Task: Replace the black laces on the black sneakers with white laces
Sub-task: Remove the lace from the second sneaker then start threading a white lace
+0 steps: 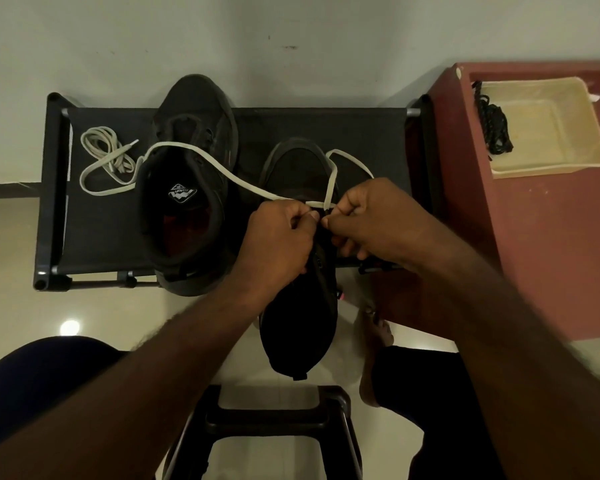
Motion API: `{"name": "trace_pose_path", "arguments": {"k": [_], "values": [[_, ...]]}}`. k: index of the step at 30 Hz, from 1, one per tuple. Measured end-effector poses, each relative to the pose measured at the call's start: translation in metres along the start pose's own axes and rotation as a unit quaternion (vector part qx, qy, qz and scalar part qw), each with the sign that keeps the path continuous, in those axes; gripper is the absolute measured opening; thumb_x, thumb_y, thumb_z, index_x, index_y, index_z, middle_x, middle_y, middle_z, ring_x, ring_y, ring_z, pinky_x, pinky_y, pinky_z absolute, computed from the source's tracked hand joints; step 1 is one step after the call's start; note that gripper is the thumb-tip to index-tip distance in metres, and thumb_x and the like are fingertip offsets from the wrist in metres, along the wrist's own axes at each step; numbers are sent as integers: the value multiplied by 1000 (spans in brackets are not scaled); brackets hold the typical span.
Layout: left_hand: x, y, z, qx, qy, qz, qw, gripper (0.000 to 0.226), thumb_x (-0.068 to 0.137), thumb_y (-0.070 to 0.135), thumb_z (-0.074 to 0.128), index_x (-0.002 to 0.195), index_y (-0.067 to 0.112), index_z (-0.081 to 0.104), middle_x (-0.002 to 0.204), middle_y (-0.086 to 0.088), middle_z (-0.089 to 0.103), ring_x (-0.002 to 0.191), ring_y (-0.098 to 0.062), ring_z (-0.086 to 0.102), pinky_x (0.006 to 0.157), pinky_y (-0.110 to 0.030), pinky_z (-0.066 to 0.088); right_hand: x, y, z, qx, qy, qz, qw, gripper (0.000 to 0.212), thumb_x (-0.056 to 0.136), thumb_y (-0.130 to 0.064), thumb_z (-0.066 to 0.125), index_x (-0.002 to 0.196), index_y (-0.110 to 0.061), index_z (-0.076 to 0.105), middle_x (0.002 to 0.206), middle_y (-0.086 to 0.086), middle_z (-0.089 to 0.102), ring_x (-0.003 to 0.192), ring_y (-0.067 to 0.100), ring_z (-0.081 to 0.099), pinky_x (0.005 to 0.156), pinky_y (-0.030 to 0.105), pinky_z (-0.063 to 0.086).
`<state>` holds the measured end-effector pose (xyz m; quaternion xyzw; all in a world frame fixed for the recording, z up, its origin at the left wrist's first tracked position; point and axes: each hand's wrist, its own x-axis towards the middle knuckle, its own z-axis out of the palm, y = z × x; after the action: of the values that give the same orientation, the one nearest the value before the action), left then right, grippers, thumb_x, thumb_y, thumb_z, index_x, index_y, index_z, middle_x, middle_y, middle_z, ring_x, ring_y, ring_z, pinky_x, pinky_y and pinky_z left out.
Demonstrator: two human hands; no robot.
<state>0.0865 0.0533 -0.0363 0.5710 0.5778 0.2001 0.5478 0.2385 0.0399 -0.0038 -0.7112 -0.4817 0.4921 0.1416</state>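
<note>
Left hand (278, 239): centre of the frame, over the middle of the nearer sneaker; fingers curled in, thumb and forefinger pinching the white lace

Right hand (373, 220): just right of the left hand, knuckles nearly touching it; fingers curled, thumb and forefinger pinching the same lace close to the eyelets

White lace (236, 181): one strand runs from the hands up and left across the open collar of the far sneaker and ends in a loose loop on the rack; another strand rises from the fingers over the toe of the nearer sneaker, then bends right behind the right hand

Nearer sneaker (300, 336): black, centre of the frame, toe on the rack, heel hanging off the front edge toward the person

Far sneaker (191, 109): black, left of centre, lying on the rack, no lace in its eyelets

Coiled white lace (99, 142): upper left of the rack; cannot tell whether it joins the long strand

Rack (101, 233): black fabric shelf on a dark frame, against the wall

Black laces (496, 129): bunched at the left edge of the tray

Tray (551, 169): beige, upper right, on a red-brown cabinet (534, 258)

Stool (278, 422): black, bottom centre
</note>
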Motion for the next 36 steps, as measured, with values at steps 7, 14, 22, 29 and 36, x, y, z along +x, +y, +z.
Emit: {"name": "trace_pose_path", "arguments": {"k": [7,14,22,29,36], "values": [[-1,-1,1,2,8,5,1000,23,98,17,58,81,7,69,61,-8,64,44,-10,58,40,-21,45,0,-1,-1,-13,10,31,999,14,89,-17,70,78,-8,68,59,2,69,52,10,66,43,15,45],[3,0,-2,-17,26,-11,999,23,99,16,56,83,5,69,68,-13,66,51,-17,62,44,-25,48,-9,-4,-2,-19,-71,34,997,13,89,-15,68,83,-4,69,62,3,70,53,10,65,45,16,47],[-2,4,-2,-12,19,-22,1000,13,97,20,59,95,12,69,73,-3,71,54,-21,68,45,-27,52,-7,-14,-8,158,65,-105,980,24,93,-6,48,73,4,57,100,21,72,91,20,68,73,8,49],[-10,9,-1,-31,74,9,997,14,98,16,59,108,19,51,72,-9,65,49,-10,62,43,-18,47,-3,-17,-9,365,112,1,924,30,98,-13,45,68,-14,50,55,-1,50,52,14,49,66,36,53],[-7,8,-11,243,110,94,959,28,94,25,61,122,24,59,90,3,62,82,-16,63,76,-38,54,5,-3,7,-13,128,-15,992,21,95,-29,64,84,-12,71,72,-1,67,66,6,62,55,11,44]]}}
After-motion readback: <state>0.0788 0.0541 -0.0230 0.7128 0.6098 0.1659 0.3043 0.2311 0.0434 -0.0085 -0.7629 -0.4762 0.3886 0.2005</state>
